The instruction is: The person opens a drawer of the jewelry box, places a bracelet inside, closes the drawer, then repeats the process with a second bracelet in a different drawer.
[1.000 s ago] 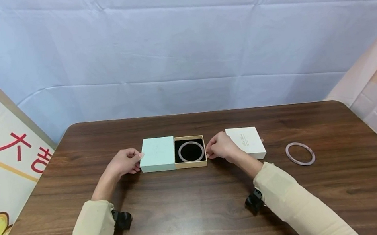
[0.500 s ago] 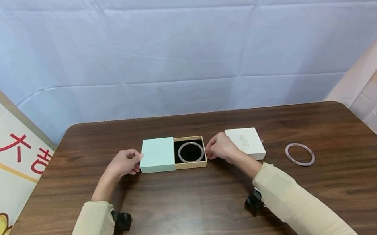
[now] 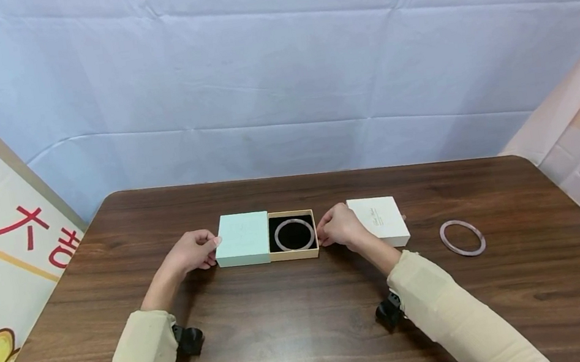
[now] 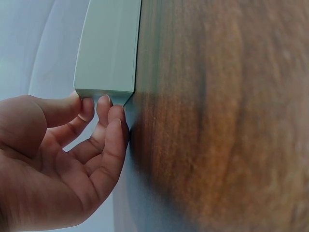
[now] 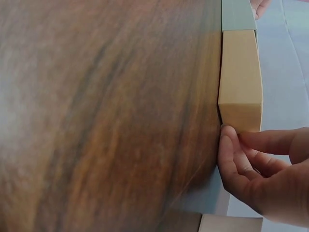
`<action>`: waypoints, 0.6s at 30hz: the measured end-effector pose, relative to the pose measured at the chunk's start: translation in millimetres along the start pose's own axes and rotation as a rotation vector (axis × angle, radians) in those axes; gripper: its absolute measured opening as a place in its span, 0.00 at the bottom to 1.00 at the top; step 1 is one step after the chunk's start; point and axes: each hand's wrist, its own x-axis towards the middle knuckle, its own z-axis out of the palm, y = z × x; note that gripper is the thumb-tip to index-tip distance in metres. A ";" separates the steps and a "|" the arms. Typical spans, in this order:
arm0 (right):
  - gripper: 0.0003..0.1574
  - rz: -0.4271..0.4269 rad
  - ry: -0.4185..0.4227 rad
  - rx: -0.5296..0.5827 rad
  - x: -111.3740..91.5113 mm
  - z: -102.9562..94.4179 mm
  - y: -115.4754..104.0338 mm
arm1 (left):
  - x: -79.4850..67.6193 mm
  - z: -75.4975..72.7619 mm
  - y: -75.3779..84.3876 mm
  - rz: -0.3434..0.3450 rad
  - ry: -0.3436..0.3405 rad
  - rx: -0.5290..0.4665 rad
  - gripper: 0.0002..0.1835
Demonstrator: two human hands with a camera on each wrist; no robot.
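Note:
A pale green sliding jewelry box (image 3: 242,239) lies on the table with its gold-edged drawer (image 3: 295,254) pulled out on the right. In the drawer's black lining rests a pale lilac bangle (image 3: 278,232). My left hand (image 3: 195,250) holds the sleeve's left end; in the left wrist view the thumb and curled fingers (image 4: 114,140) meet that end face. At the drawer's right end, my right hand (image 3: 340,226) has its thumb and fingertips together against the end wall in the right wrist view. Whatever lies between those fingertips is hidden.
Just right of my right hand is a closed white box (image 3: 381,217) with small gold lettering. A second lilac bangle (image 3: 462,238) lies farther right on the brown wooden table (image 3: 310,326). Pale cloth (image 3: 276,84) hangs behind the far edge.

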 end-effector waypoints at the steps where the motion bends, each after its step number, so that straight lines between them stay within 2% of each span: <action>1: 0.09 0.001 0.003 -0.004 -0.2 -0.1 0.0 | 0.0 0.1 0.1 -0.001 -0.001 0.000 0.13; 18: 0.09 -0.015 -0.032 -0.019 -1.7 1.5 -2.5 | 0.2 -0.1 0.1 0.000 -0.002 0.014 0.13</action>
